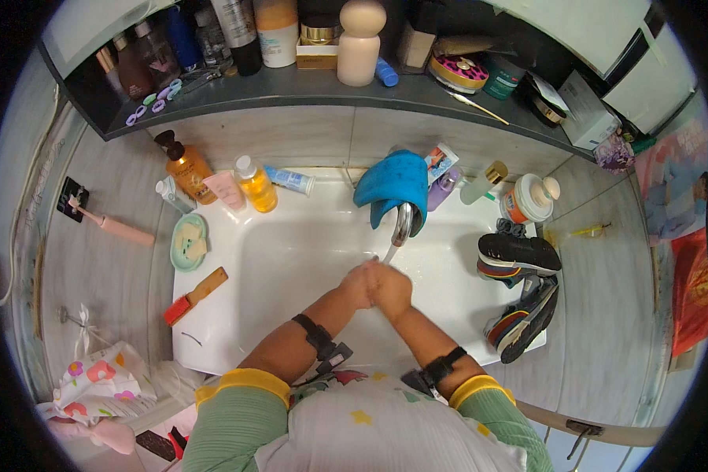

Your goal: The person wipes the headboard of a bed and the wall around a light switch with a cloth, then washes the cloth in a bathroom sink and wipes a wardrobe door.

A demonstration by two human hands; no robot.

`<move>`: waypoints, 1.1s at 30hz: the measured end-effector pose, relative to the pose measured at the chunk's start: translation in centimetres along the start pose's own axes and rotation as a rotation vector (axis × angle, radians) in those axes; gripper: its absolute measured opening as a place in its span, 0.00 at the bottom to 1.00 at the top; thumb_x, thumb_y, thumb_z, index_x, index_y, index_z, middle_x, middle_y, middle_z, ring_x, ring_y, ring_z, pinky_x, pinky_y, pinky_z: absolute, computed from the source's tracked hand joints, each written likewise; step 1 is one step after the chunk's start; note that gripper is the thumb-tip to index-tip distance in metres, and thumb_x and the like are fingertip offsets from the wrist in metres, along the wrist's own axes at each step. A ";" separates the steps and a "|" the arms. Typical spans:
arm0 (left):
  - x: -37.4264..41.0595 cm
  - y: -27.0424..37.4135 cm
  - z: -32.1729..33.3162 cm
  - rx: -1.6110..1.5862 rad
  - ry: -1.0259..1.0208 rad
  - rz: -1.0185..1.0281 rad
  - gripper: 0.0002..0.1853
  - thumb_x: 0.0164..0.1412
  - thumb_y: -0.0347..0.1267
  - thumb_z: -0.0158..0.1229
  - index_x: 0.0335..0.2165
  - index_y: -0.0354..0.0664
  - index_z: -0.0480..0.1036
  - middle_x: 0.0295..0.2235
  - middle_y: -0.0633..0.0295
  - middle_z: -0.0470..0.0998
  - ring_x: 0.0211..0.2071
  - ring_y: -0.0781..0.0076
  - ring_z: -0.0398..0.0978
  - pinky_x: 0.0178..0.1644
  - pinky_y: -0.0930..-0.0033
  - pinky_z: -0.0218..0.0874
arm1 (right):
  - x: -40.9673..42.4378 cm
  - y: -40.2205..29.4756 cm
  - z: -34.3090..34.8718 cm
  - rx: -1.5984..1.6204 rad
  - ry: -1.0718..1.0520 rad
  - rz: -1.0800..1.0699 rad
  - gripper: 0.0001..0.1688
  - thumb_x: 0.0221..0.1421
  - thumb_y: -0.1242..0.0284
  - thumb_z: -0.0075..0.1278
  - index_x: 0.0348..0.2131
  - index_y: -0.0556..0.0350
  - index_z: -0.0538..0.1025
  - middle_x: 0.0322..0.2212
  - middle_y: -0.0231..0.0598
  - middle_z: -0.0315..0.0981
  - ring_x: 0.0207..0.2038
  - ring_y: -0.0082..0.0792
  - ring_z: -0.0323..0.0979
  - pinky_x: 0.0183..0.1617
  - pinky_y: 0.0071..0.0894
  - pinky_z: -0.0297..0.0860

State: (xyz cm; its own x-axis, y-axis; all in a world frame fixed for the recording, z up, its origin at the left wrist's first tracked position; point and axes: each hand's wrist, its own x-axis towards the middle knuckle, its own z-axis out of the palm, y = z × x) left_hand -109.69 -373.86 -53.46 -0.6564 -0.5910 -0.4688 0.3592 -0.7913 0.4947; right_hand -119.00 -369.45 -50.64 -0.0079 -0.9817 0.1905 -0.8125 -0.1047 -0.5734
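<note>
My left hand (360, 285) and my right hand (392, 289) are pressed together over the white washbasin (307, 239), just below the chrome faucet (402, 227). Water runs from the spout onto them. The fingers overlap, so whether anything lies between the palms is hidden. A blue rubbery cover (392, 183) drapes over the faucet's upper part. On the basin's left rim are a green soap dish (177, 248) with pieces of soap and a wooden-handled brush (203, 289) with red bristles. A pair of dark shoes (522, 253) rests on the right rim.
Along the back rim stand an orange pump bottle (192, 174), a yellow liquid bottle (258, 186), a pink tube (225, 190) and a white lidded jar (528, 200). Above runs a dark shelf (307, 91) of cosmetics. A pink electric toothbrush (121, 228) hangs at left.
</note>
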 end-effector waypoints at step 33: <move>-6.5 5.1 1.5 0.201 -0.157 0.026 0.13 0.59 0.37 0.52 0.39 0.40 0.68 0.37 0.62 0.71 0.40 0.69 0.70 0.44 0.65 0.63 | -0.4 1.8 -6.8 1.331 -0.089 0.614 0.17 0.59 0.58 0.43 0.31 0.54 0.70 0.25 0.30 0.70 0.27 0.22 0.67 0.32 0.24 0.65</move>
State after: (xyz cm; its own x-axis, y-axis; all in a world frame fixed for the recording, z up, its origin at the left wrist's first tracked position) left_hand -104.61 -373.80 -46.83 -0.7493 -0.5666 -0.3428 0.2479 -0.7200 0.6482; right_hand -124.41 -368.12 -46.34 -0.0707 -0.9265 -0.3696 0.4301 0.3060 -0.8494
